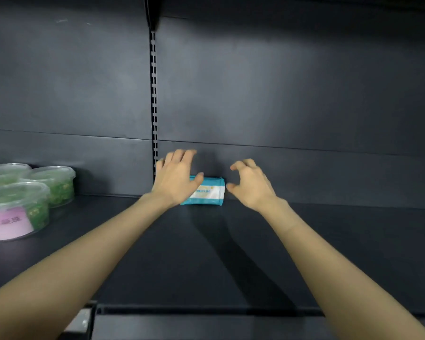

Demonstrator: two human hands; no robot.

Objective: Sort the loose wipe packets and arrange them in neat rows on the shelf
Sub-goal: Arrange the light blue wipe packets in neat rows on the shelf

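Left grip [176,179] is laid flat over the left end of the wipe packet [210,191], fingers stretched out toward the back wall and thumb across the packet's top edge, so it's resting on it, not clenched. Right grip [252,186] hangs just off the packet's right end, not touching, fingers loosely clawed and holding nothing. The packet itself is a soft, pillowy plastic pack, teal at the edges with a white printed face, sitting at the very back of the shelf [206,253] against the back panel [280,94], right next to the slotted upright [153,94]. Shelf and panel are both matte dark metal, pretty smooth. Off to the left, well apart from the packet, there's a cluster of round clear plastic tubs [57,185] with clear lids, filled with small green beads. The front one has a pink label [6,224]; the print is too blurry to read properly.
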